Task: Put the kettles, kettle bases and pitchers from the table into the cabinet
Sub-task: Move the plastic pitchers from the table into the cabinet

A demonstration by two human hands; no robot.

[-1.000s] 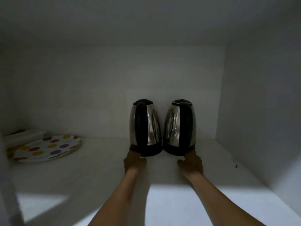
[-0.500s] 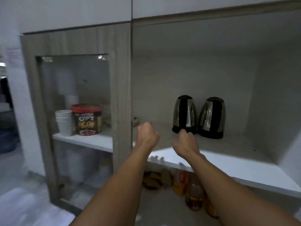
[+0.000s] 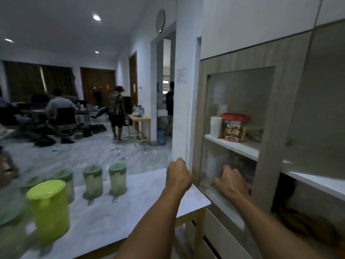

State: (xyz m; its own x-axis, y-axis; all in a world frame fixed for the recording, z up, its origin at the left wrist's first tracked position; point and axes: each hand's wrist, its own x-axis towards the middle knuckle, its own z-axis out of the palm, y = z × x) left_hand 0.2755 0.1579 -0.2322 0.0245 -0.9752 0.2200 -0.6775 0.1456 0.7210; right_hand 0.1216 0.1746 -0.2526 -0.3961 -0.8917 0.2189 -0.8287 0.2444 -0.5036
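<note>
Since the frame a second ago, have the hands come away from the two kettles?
Yes. Both hands, left hand and right hand, are back out of the cabinet, empty, near the table with pitchers; kettles out of view.

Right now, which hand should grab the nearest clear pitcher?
Probably left. The left hand hangs over the table, closest to that pitcher; the right hand is beside the cabinet door.

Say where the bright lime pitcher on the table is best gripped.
Probably around the body of the lime pitcher, from the right side with the left hand, which is empty and nearest. It stands upright with its lid on; no handle shows through the blur, so the round body is the safest hold.
</note>
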